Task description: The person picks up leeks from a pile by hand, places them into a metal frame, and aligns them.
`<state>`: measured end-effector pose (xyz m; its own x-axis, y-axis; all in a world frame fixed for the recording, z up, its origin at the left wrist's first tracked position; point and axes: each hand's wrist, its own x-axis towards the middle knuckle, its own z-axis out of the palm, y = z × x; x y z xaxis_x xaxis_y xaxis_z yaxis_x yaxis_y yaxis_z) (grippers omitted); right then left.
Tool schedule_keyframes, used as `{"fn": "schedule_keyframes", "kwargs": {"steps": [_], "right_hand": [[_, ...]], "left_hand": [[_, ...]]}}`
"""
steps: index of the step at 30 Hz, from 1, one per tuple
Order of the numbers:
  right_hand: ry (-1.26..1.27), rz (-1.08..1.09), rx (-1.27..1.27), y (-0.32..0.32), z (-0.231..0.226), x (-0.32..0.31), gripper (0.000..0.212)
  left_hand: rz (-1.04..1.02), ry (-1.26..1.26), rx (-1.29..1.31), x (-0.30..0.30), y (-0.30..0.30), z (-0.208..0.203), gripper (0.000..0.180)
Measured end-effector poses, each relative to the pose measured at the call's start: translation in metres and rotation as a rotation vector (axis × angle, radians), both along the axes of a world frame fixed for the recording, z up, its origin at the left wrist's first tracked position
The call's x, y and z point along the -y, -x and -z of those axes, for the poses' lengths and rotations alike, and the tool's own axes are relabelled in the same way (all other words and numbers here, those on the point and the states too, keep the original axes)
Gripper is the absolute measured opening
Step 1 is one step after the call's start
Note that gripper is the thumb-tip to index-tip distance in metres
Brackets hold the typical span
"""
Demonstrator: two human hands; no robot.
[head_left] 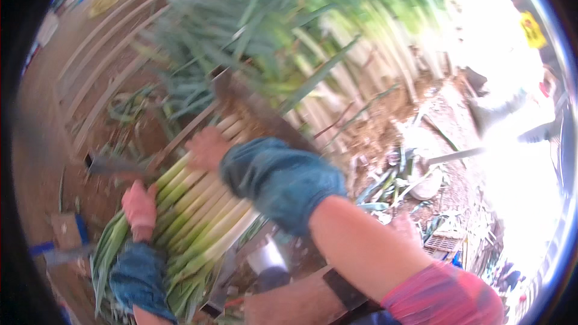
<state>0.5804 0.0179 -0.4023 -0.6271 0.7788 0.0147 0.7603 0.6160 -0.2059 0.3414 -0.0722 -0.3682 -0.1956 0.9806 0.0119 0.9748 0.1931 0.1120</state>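
Observation:
A row of leeks (201, 210), white shanks toward the far right and green leaves toward me, lies side by side on a metal frame. My left hand (139, 207) is closed at the left edge of the row, where shanks turn to leaves. Over the far white ends rests my right hand (208, 147); blur smears its fingers, so their grip does not show. Blue denim covers both forearms, the left one by a sleeve (139, 274), the right by another (283, 180). Long leaves (109, 247) trail down beside my left wrist.
A big heap of leeks (337, 42) with soil-covered roots fills the far side. Between it and the row runs a metal bar (265, 105). Leaf scraps and a crate (444, 244) lie on the ground at right. A bare limb with a dark band (295, 301) crosses the near edge.

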Motion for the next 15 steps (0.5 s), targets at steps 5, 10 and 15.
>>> {"fn": "schedule_keyframes", "kwargs": {"steps": [5,10,15], "right_hand": [[-0.009,-0.018,0.023,-0.009,-0.043,0.003,0.046],[-0.001,-0.438,-0.112,-0.094,-0.153,-0.008,0.043],[0.084,0.113,-0.280,-0.293,-0.201,-0.003,0.040]], "left_hand": [[0.073,-0.048,-0.158,-0.001,0.013,0.022,0.042],[0.082,-0.058,-0.103,-0.009,0.037,0.040,0.042],[0.050,-0.204,0.015,0.005,0.038,0.004,0.045]]}}
